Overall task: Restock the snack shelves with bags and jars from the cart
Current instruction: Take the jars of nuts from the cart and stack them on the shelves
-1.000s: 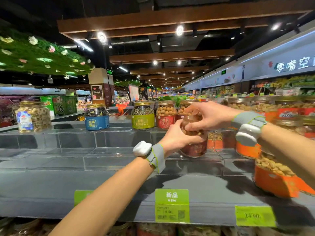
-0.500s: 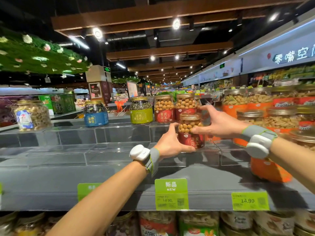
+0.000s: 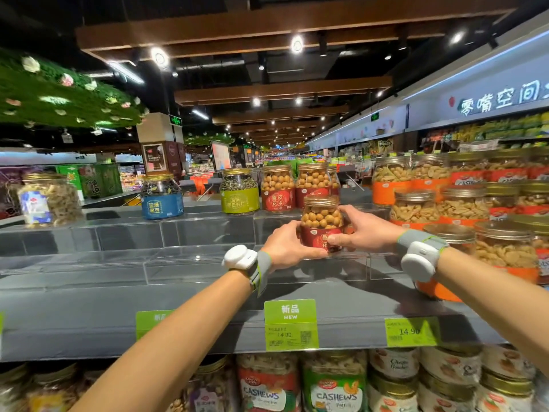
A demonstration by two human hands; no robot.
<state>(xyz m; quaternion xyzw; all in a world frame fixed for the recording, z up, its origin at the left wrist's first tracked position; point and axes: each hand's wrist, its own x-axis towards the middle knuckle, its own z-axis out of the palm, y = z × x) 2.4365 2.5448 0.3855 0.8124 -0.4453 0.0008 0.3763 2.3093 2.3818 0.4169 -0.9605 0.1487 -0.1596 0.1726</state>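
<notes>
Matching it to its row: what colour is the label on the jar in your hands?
Red label on the jar, clearest in the head view.

One wide camera, worn on the person's head, faced straight ahead at the snack shelf (image 3: 89, 322), near it, with the ceiling (image 3: 267, 22) above.

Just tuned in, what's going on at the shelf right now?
A person is holding one red-labelled jar of round nuts upright with both hands. The left hand grips its left side and the right hand its right, thumb across the label. It is at the middle riser step, in front of two matching jars on the top step. Its base is hidden, so I cannot tell if it is set down. Orange-labelled jars fill the steps to the right.
</notes>
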